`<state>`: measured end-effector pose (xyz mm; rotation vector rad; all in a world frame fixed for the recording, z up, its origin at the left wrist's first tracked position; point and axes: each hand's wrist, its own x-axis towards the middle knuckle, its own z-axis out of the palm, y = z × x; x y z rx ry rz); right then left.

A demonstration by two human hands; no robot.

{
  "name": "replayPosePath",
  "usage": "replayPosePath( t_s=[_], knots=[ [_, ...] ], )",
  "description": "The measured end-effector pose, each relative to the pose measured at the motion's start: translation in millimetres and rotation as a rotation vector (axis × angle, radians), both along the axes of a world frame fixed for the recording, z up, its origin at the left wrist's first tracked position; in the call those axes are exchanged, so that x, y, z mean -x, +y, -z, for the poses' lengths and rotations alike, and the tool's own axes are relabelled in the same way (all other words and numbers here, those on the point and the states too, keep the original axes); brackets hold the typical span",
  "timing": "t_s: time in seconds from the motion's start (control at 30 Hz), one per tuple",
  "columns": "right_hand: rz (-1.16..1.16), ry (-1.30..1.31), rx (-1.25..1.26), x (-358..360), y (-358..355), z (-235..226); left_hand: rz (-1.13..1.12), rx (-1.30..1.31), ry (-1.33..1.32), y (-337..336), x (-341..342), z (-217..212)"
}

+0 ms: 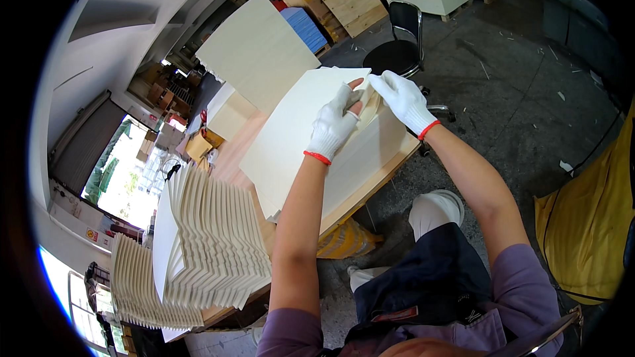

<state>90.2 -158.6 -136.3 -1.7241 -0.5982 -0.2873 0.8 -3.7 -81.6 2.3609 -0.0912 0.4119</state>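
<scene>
A layered pile of large cream sheets (291,139) lies at an angle on a wooden table. My left hand (334,124), in a white knit glove with bare fingertips showing, rests over the sheets with its fingers apart. At the pile's right edge, my right hand (402,100), in a white glove with a red cuff, is closed on the sheet edges. Several curled edges (372,107) rise between both hands. Its fingertips are partly hidden, so how many sheets it grips I cannot tell.
Tall stacks of folded cream sheets (211,238) stand at the left. A large upright board (258,53) is beyond the table (228,155). A black chair (393,56) stands past the table's far right corner. Yellow cloth (585,211) hangs at the right; paper scraps litter the floor.
</scene>
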Motion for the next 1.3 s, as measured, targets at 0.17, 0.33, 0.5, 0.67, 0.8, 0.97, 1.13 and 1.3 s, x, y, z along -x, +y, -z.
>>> replayPosePath(
  t_s=[0.17,0.33,0.5,0.67,0.8,0.97,1.13,1.3],
  knots=[
    [0.020,-0.014,0.027,-2,-2,2,-0.032,-0.228,0.116,0,-2,-5],
    [0.003,0.007,-0.007,-3,0,4,-0.022,-0.256,0.064,5,-4,4],
    [0.012,0.016,-0.005,-4,0,5,-0.049,-0.242,0.160,0,-2,-3],
    [0.035,0.008,0.028,-1,-4,-1,-0.045,-0.269,0.151,-4,1,-9],
    [0.093,-0.078,0.387,9,-27,-18,-0.027,-0.218,-0.040,2,4,0],
    [0.126,-0.624,0.696,-5,-42,-7,-0.040,-0.214,0.015,-1,3,-1],
    [-0.012,-0.489,0.423,-15,-24,-14,-0.006,-0.243,0.013,2,2,-1],
    [-0.121,0.074,0.051,-2,-11,-8,-0.009,-0.242,0.059,1,2,-5]
  ],
)
